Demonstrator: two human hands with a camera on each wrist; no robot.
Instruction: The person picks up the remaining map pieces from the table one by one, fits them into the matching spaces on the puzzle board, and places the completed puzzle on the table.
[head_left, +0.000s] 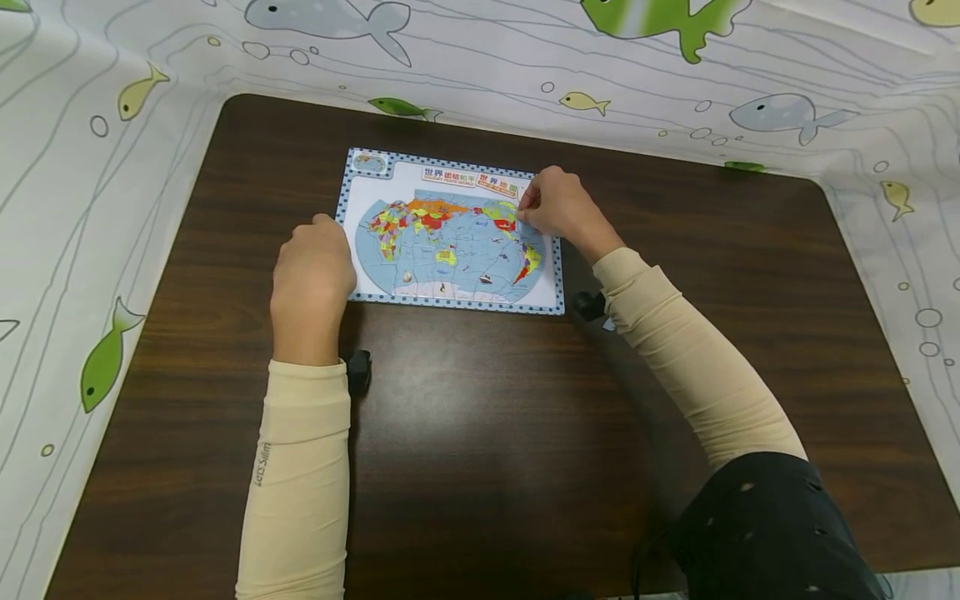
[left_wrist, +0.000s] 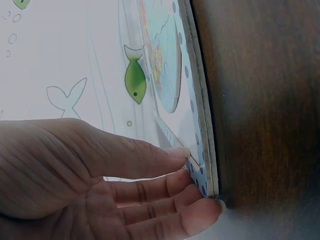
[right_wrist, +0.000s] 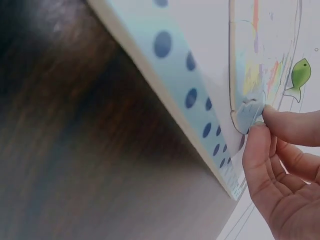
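Observation:
A world map jigsaw puzzle board [head_left: 465,297] with a blue dotted border lies on the table, its oval map mostly filled with pieces. My left hand [head_left: 313,265] grips the board's left edge. In the left wrist view the thumb [left_wrist: 175,152] lies on the board's top face, with the fingers [left_wrist: 202,217] curled at its edge and corner. Over the map's upper right, my right hand [head_left: 561,208] pinches a small light blue puzzle piece [right_wrist: 248,114] between thumb and forefinger. That piece sits right at the map's outer rim, partly hidden by the fingertips.
The dark wooden table [head_left: 465,433] extends around the board. White cloth [head_left: 480,67] printed with fish and whales borders the table at the back and sides. Black wrist devices [head_left: 358,372] show beside both sleeves.

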